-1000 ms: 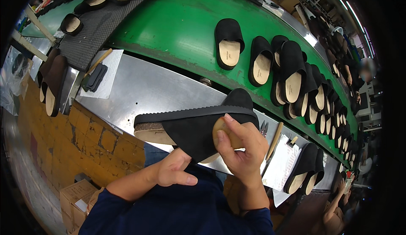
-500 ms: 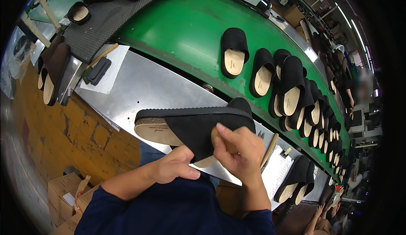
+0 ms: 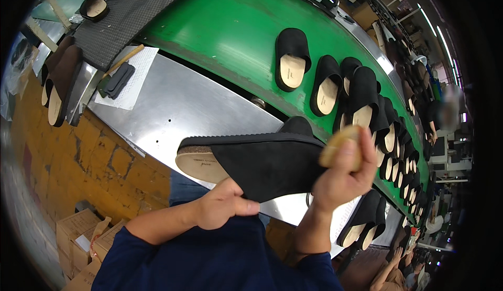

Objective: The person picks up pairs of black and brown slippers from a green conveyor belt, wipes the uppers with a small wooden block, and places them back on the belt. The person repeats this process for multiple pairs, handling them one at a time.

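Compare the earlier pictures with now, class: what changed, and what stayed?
The right hand, still gripping the tan pad, has moved up and rightward, from the side of the black clog to around its toe end. The left hand still holds the clog; the slippers on the green belt stayed put.

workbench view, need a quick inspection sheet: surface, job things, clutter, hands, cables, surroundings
Surface: metal bench beside a green belt
Job's things: black slipper held over the bench; yellowish pad near its toe end
Clutter: white paper, dark blocks and a wooden stick at the bench's left end
Hands: left hand holds the slipper; right hand has the pad in its fingers
Cables: nothing seen
Surroundings: more black slippers on the belt, brown slippers far left, cartons lower left
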A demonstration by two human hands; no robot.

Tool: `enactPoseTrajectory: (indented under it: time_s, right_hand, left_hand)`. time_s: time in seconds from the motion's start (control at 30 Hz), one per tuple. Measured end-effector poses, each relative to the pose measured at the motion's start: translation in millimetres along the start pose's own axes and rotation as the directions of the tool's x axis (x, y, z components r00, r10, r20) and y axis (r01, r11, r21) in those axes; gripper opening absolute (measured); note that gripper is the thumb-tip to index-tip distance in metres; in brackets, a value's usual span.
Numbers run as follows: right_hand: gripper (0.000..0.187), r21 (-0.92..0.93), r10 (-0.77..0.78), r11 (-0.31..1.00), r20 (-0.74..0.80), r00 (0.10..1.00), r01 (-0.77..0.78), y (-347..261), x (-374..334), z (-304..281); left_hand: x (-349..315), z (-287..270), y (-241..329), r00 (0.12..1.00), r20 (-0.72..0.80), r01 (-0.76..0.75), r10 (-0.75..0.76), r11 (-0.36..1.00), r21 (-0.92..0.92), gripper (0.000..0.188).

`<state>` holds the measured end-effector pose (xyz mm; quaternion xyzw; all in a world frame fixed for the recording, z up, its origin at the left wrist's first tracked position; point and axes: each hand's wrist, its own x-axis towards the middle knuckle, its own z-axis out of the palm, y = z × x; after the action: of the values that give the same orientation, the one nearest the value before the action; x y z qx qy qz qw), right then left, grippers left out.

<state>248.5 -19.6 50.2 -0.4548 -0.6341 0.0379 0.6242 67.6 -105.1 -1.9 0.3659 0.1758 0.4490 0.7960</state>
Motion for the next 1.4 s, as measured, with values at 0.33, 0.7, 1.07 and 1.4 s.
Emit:
enactPoseTrajectory:
  time_s: [0.33, 0.7, 1.07, 1.4]
  right_hand:
    - [0.028, -0.547, 0.754, 0.605, 0.16, 0.637, -0.578, 81, -76, -99]
    - [0.021, -0.478, 0.537, 0.783, 0.196, 0.821, -0.398, 85, -108, -85]
    - [0.059, -0.398, 0.433, 0.869, 0.318, 0.844, -0.296, 56, -152, -33]
    - [0.059, -0.371, 0.469, 0.854, 0.245, 0.848, -0.365, 65, -156, -34]
  left_hand:
    - [25, -4, -4, 0.871, -0.349, -0.242, 0.346, 0.92, 0.309, 0.027]
    - [36, -6, 8, 0.84, -0.513, -0.303, 0.176, 0.937, -0.175, 0.063]
    - [35, -5, 3, 0.758, -0.594, -0.411, 0.269, 0.905, -0.114, 0.068]
    - [38, -41, -26, 0.87, -0.303, -0.485, 0.39, 0.791, -0.373, 0.049]
